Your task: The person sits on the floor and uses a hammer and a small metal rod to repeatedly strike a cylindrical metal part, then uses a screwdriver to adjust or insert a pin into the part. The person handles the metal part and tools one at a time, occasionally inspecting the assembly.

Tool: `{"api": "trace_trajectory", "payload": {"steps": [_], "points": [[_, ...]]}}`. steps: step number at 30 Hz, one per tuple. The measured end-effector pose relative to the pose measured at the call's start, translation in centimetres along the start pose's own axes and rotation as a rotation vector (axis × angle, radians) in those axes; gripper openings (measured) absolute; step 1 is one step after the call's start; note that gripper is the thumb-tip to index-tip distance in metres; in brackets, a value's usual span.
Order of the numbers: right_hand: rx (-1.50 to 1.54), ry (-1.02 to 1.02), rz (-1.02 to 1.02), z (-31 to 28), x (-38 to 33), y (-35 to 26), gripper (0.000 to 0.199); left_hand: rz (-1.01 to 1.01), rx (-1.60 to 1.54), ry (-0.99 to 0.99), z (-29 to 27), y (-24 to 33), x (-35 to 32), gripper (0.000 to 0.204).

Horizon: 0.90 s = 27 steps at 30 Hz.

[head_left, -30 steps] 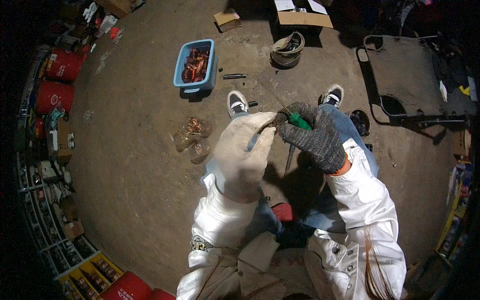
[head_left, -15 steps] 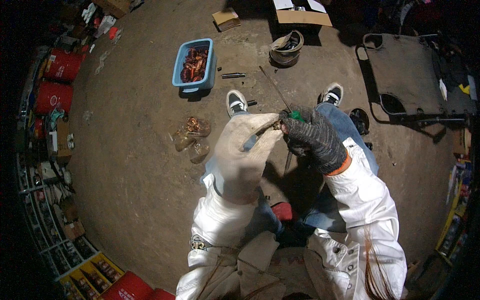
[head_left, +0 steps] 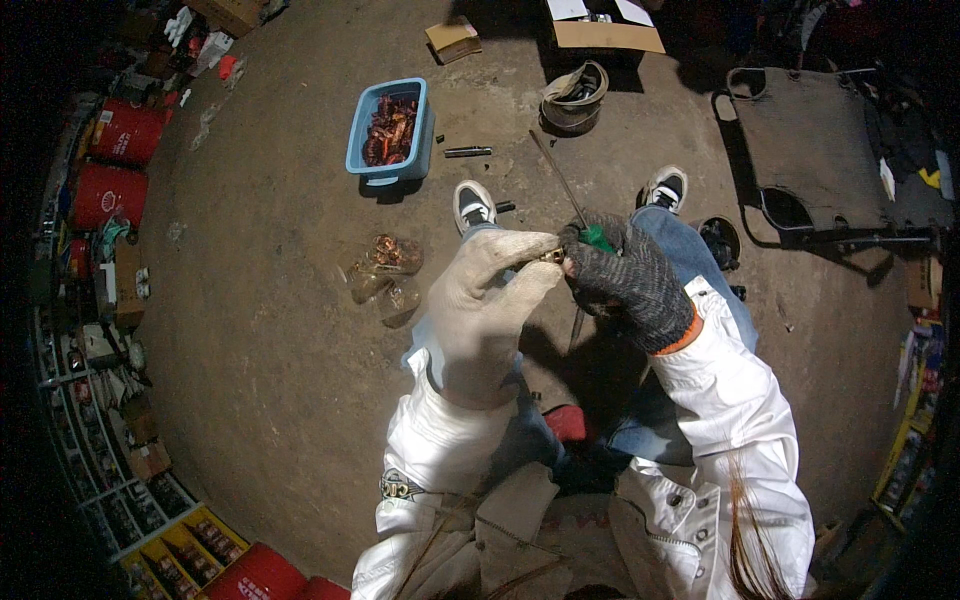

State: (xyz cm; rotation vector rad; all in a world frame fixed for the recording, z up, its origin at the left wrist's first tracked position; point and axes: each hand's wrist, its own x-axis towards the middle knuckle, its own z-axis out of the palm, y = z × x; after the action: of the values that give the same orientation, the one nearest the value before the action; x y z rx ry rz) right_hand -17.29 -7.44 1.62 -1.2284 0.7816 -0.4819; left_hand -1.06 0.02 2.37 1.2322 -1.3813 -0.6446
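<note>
Stained grey-brown concrete floor point(head_left: 260, 350) fills most of the frame and darkens to black at the curved rim. Along the far left, beside crowded shelves, stand stout red drums point(head_left: 108, 195); many of the smaller goods there are too dark to make out. Left of centre lie clear plastic bags point(head_left: 388, 268) of coppery bits whose shape I can't read, and above them stands a light-blue rectangular plastic tub point(head_left: 424, 148) of reddish-brown pieces.

At the centre of the frame is my left hand point(head_left: 478, 295), in an off-white knitted glove. My thumb and forefinger reach right and close to a pinch, with a gap between them nearer the palm. Their tips grip a small brassy metal piece point(head_left: 553, 256), right of centre; they cover much of it, so I cannot tell its full form. Below it shows part of a dark rod point(head_left: 577, 325), its upper end hidden.

Just right of that, my right hand point(head_left: 632, 275), in a dark grey knitted glove with an orange cuff, is curled around a green-handled screwdriver point(head_left: 596, 237). Its long thin shaft slants to the upper left; my fingers hide part of the handle. My right thumb tip comes right beside the brassy piece; I cannot tell whether it touches.
</note>
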Motion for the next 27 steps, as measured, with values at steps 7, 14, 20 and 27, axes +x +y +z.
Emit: {"api": "trace_trajectory", "payload": {"steps": [7, 14, 20, 27], "points": [[0.144, 0.039, 0.062, 0.1, -0.1, 0.6, 0.025, -0.220, -0.136, 0.004, 0.1, 0.7, 0.0, 0.019], [0.218, -0.006, 0.090, 0.3, 0.1, -0.1, 0.028, -0.517, -0.588, 0.064, 0.3, -0.2, -0.2, 0.022], [-0.088, 0.041, -0.057, -0.1, 0.0, 0.7, 0.030, -0.763, -1.021, 0.023, 0.3, -0.3, 0.3, 0.022], [-0.159, 0.266, 0.010, 0.0, -0.1, 0.5, 0.025, -0.690, -0.570, -0.005, 1.0, 0.6, 0.4, 0.021]]}}
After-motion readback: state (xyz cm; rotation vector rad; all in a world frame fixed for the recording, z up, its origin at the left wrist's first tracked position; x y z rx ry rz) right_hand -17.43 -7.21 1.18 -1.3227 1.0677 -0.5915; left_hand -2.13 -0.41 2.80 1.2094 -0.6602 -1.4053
